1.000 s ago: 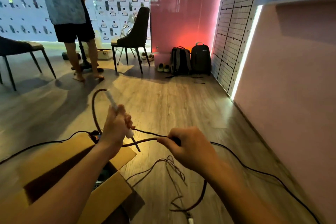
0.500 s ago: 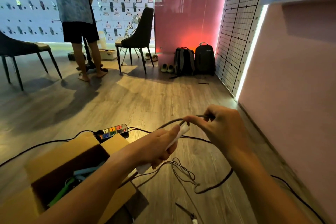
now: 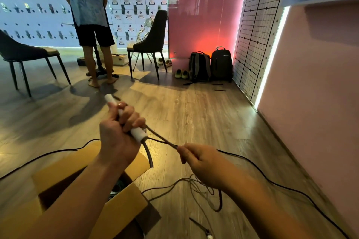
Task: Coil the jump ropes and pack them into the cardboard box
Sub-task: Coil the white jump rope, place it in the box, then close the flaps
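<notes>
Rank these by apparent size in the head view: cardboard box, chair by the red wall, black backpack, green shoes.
1. cardboard box, largest, though nearness to the camera inflates it
2. chair
3. black backpack
4. green shoes, smallest

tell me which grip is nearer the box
Left. The left grip holds the handle above the box, over its far flap; the right grip pinches the rope off to the box's right.
</notes>
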`<state>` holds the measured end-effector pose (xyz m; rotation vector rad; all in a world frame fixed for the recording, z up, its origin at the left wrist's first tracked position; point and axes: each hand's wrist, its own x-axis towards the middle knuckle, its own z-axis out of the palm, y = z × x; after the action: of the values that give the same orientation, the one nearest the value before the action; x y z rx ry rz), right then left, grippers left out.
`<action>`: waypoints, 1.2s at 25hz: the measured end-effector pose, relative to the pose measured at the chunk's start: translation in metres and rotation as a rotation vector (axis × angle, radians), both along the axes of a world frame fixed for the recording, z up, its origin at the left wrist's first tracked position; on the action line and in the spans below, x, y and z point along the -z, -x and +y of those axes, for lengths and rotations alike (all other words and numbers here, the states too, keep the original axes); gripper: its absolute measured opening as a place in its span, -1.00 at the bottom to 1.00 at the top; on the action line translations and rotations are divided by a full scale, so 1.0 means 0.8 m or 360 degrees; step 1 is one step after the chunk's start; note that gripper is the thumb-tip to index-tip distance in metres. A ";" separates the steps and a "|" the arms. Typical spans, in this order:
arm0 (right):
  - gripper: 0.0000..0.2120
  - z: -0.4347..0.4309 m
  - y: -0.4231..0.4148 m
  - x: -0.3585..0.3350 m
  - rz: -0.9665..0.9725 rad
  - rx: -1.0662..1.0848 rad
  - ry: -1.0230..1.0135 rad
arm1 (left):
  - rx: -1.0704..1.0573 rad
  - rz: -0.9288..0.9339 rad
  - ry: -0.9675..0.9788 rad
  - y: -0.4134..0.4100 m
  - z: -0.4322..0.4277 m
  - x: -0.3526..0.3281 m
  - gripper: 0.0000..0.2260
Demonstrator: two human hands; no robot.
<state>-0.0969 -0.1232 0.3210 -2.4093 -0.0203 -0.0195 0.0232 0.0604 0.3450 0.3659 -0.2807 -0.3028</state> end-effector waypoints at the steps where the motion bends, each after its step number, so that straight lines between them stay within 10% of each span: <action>1: -0.64 0.004 0.004 -0.002 0.0014 -0.0059 0.0039 | -0.0121 0.0073 0.0027 -0.011 0.010 0.003 -0.73; 7: -0.74 -0.003 0.014 -0.019 -0.0208 -0.0318 0.0209 | -0.0885 0.0259 -0.0618 -0.053 0.031 0.031 -0.75; 15: -0.68 -0.010 0.019 -0.022 -0.0634 -0.0422 0.0339 | -0.0731 -0.0505 -0.1583 -0.025 -0.022 0.049 -0.80; 24: -0.68 -0.024 0.026 -0.019 -0.0600 -0.0424 0.0291 | -0.0771 0.0399 -0.0550 -0.068 0.013 0.053 -0.94; 30: -0.61 -0.032 0.016 -0.023 -0.1108 0.0014 0.0358 | -0.0015 -0.0780 -0.2162 -0.008 -0.028 0.059 -0.82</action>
<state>-0.1096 -0.1485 0.3391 -2.5013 -0.3470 -0.8961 0.0297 0.0380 0.2977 1.7956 -0.5289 -0.3594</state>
